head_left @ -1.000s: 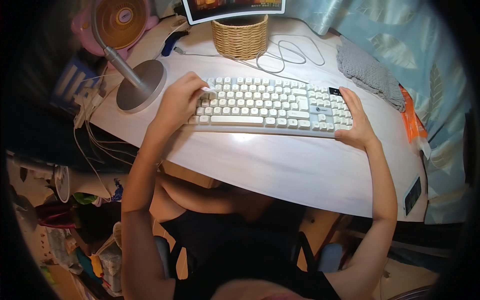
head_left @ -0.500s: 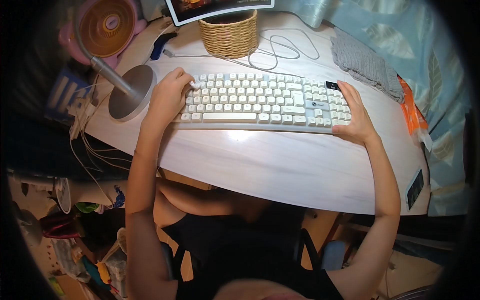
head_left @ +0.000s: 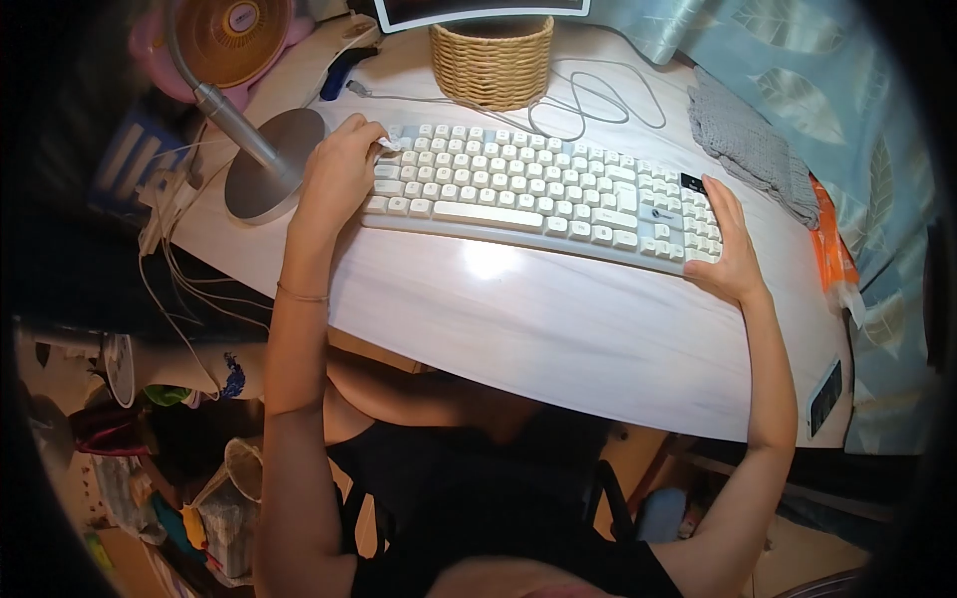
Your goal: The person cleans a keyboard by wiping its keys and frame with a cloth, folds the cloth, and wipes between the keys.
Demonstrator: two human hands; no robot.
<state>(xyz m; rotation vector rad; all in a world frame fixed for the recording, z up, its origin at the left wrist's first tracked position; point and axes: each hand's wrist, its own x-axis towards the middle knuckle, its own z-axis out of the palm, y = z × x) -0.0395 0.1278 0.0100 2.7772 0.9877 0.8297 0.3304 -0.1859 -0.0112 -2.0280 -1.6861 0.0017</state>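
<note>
A white keyboard with pale keys lies on the desk, tilted slightly in view. At its upper left corner, my left hand is closed in a pinch on a small white piece that looks like tissue, pressed against the keys there. The fingertips are partly hidden behind the knuckles. My right hand grips the keyboard's right end, thumb at the near corner and fingers along the far side, beside a black label.
Left of the keyboard stands a round grey lamp base, close to my left wrist. Behind are a wicker basket, a coiled cable and a screen. A grey knitted cloth, orange packet and phone lie to the right.
The whole view has turned a little clockwise, so the keyboard looks more slanted. My left hand keeps its pinch near the keyboard's upper left corner; my right hand still holds the right end.
</note>
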